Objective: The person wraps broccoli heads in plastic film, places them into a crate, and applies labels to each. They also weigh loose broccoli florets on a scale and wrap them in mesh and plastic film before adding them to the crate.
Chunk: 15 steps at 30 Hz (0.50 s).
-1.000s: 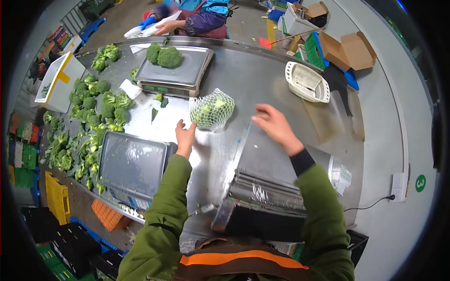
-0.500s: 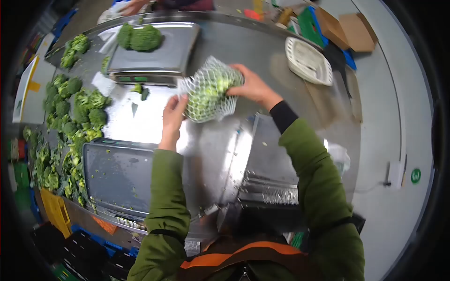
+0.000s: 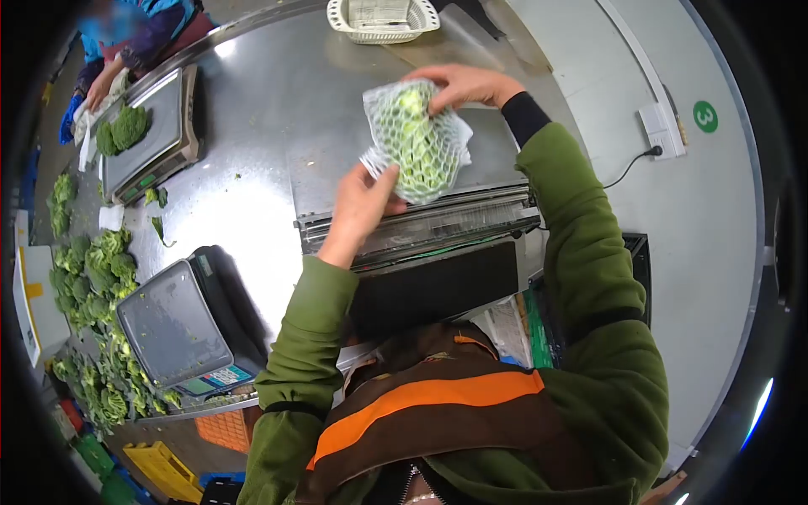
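A broccoli head (image 3: 414,156) in a white foam net is held up between my two hands, above the steel table. My left hand (image 3: 364,204) grips its lower left side, the thumb lying on the net. At the upper right my right hand (image 3: 471,87) pinches the net's edge, with fingers curled over it. Pale green stalk shows through the mesh near the right fingers. Just beneath lies a long flat machine with a black front panel (image 3: 438,290) and a metal bar along its top.
A grey-topped scale (image 3: 168,316) stands at the left. Farther back, another scale (image 3: 164,139) bears bare broccoli (image 3: 128,128). Loose broccoli (image 3: 93,269) piles along the left edge. A white plastic basket (image 3: 385,35) sits at the far side. A person (image 3: 156,34) is at upper left.
My view has turned to the right. Both hands have carried the netted broccoli from beside the rear scale to above the flat machine, still gripping it.
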Motion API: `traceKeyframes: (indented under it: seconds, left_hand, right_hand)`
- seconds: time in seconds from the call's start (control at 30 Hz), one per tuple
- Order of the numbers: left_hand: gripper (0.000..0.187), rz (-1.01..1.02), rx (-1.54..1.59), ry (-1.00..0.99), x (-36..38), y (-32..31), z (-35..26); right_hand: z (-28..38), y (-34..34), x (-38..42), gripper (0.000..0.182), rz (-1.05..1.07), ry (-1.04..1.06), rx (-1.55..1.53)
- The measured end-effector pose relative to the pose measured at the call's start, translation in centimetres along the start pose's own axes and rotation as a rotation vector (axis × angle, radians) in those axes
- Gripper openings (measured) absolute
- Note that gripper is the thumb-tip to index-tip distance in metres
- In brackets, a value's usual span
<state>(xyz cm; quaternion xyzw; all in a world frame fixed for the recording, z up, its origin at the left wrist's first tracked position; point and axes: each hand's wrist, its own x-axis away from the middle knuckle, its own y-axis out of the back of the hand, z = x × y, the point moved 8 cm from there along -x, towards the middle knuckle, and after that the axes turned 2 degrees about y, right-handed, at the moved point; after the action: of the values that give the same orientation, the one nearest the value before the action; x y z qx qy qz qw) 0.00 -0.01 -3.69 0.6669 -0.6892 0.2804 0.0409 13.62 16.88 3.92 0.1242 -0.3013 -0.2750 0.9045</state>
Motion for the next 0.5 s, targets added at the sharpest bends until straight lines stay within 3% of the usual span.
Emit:
traceKeyframes:
  seconds: [0.1, 0.17, 0.2, 0.3, 0.33, 0.4, 0.43, 0.5]
  left_hand:
    - [0.04, 0.019, -0.212, 0.067, 0.9, -2.0, 1.9]
    - [0.044, -0.062, -0.487, 0.066, 1.4, -1.6, 1.2]
    - [0.044, -0.068, -0.504, 0.064, 1.7, -1.4, 0.9]
    - [0.045, -0.18, -0.525, 0.0, 3.1, 1.4, -0.9]
    - [0.044, -0.227, -0.468, -0.032, 4.3, 2.7, -1.3]
    - [0.034, -0.329, -0.497, -0.142, 6.7, 6.0, -2.4]
    - [0.026, -0.376, -0.698, -0.238, 8.1, 7.1, -3.1]
    - [0.015, -0.408, -1.079, -0.39, 10.0, 8.2, -3.6]
  right_hand:
    - [-3.9, -1.8, 1.5, 0.074, 0.101, -0.08, 0.075]
    - [-5.3, -1.9, 2.1, 0.092, 0.053, -0.039, -0.125]
    - [-6.1, -1.9, 2.6, 0.092, 0.049, -0.024, -0.134]
    - [-7.3, -0.3, 5.7, 0.107, -0.159, 0.039, -0.099]
    - [-7.3, 0.4, 7.9, 0.1, -0.275, 0.118, -0.023]
    - [-9.0, 0.5, 13.2, 0.059, -0.419, 0.217, 0.061]
    - [-11.4, -0.2, 15.5, 0.041, -0.437, 0.151, 0.078]
    - [-14.2, -2.6, 19.6, 0.023, -0.504, 0.032, 0.173]
